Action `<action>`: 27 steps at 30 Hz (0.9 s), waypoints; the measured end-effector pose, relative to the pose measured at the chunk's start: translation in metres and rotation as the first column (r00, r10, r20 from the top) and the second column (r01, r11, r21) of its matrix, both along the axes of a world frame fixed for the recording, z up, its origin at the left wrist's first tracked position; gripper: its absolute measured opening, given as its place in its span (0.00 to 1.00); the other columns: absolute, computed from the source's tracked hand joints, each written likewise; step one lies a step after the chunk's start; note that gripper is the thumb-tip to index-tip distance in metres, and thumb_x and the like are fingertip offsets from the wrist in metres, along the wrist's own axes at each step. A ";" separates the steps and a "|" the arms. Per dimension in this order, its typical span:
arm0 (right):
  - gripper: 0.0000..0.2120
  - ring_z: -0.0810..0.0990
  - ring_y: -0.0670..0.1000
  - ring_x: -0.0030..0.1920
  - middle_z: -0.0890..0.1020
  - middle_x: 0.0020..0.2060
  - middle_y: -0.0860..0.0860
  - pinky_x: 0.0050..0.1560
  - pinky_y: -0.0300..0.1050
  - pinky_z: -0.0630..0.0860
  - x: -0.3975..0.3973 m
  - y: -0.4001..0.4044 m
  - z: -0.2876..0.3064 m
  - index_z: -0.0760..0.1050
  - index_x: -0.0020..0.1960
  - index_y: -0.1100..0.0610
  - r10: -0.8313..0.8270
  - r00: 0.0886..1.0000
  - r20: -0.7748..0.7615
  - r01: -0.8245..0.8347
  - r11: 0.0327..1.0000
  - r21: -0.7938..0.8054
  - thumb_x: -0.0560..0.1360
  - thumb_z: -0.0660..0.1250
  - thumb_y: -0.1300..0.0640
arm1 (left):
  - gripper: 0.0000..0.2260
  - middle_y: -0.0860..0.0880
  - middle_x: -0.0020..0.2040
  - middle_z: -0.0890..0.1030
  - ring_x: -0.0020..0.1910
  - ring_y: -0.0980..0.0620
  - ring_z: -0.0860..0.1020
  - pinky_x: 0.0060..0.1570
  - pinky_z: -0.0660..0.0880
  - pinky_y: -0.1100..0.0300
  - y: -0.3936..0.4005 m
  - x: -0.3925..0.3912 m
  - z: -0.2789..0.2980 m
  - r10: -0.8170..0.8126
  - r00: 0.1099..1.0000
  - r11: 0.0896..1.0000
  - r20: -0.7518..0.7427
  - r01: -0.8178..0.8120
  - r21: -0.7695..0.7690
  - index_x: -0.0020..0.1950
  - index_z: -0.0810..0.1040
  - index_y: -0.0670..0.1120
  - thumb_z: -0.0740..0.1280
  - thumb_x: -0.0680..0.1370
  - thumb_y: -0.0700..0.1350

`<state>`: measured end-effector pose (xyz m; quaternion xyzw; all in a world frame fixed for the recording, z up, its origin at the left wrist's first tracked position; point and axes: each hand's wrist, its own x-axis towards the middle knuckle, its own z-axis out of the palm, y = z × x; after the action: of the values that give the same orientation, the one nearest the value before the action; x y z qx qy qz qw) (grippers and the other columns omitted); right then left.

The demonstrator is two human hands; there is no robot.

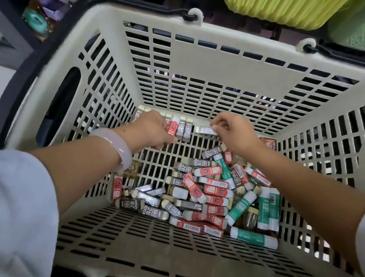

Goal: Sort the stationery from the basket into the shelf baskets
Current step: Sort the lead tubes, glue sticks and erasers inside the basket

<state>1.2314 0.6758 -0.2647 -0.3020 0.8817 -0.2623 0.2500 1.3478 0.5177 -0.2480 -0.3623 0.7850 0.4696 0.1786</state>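
- Our left hand (152,131) pinches a red-sleeved eraser (173,126) in the row at the cream slotted basket's (209,71) 11 o'clock.
- Our right hand (233,133) closes on a white eraser (206,130) at 12 o'clock.
- We judge them light, firm, glossy blocks; pinch the long sides.
- Loose erasers and green glue sticks (239,207) pile at 4 o'clock.

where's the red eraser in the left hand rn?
Head view: red eraser sits at the left hand fingertips, against the basket far wall, beside the grey 2B erasers.
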 end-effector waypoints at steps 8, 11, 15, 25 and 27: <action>0.09 0.82 0.59 0.46 0.81 0.49 0.60 0.49 0.55 0.80 0.026 -0.029 -0.020 0.77 0.48 0.68 -0.443 0.881 0.167 0.424 0.895 0.141 0.77 0.58 0.66 | 0.06 0.46 0.41 0.79 0.36 0.52 0.79 0.46 0.79 0.59 0.004 -0.003 -0.006 0.076 0.996 0.985 -0.038 -0.068 0.160 0.39 0.74 0.43 0.70 0.72 0.38; 0.06 0.82 0.60 0.47 0.80 0.50 0.61 0.50 0.55 0.79 0.028 -0.031 -0.022 0.76 0.46 0.66 -0.459 0.863 0.210 0.444 0.889 0.113 0.76 0.60 0.67 | 0.05 0.46 0.43 0.78 0.37 0.53 0.79 0.38 0.77 0.64 0.008 -0.003 -0.005 0.104 0.994 0.969 -0.043 -0.092 0.231 0.43 0.75 0.43 0.69 0.73 0.36; 0.07 0.81 0.60 0.50 0.80 0.51 0.62 0.50 0.53 0.79 0.032 -0.037 -0.021 0.77 0.47 0.66 -0.403 0.880 0.252 0.391 0.915 0.099 0.74 0.61 0.71 | 0.11 0.41 0.49 0.78 0.35 0.53 0.79 0.35 0.78 0.66 0.012 -0.003 -0.004 0.148 0.988 0.956 -0.041 -0.132 0.261 0.53 0.74 0.39 0.69 0.73 0.34; 0.15 0.78 0.49 0.40 0.79 0.45 0.55 0.36 0.37 0.76 0.038 -0.026 -0.001 0.67 0.59 0.57 -0.323 0.748 0.580 0.477 0.869 -0.132 0.76 0.66 0.55 | 0.08 0.44 0.41 0.77 0.39 0.50 0.79 0.35 0.78 0.67 0.024 -0.006 -0.003 0.239 0.943 0.904 -0.231 -0.129 0.408 0.41 0.71 0.42 0.68 0.73 0.32; 0.13 0.76 0.51 0.44 0.77 0.46 0.54 0.39 0.42 0.72 0.031 -0.024 -0.007 0.66 0.56 0.56 -0.451 0.813 0.368 0.508 0.859 -0.068 0.75 0.66 0.55 | 0.03 0.46 0.46 0.78 0.44 0.49 0.78 0.42 0.76 0.63 0.022 -0.004 -0.008 -0.048 0.971 0.989 -0.234 0.079 0.125 0.46 0.75 0.43 0.68 0.75 0.37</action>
<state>1.2622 0.6516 -0.2717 -0.0391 0.8483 -0.4361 0.2978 1.3441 0.5401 -0.2560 -0.2674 0.7784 0.5540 0.1253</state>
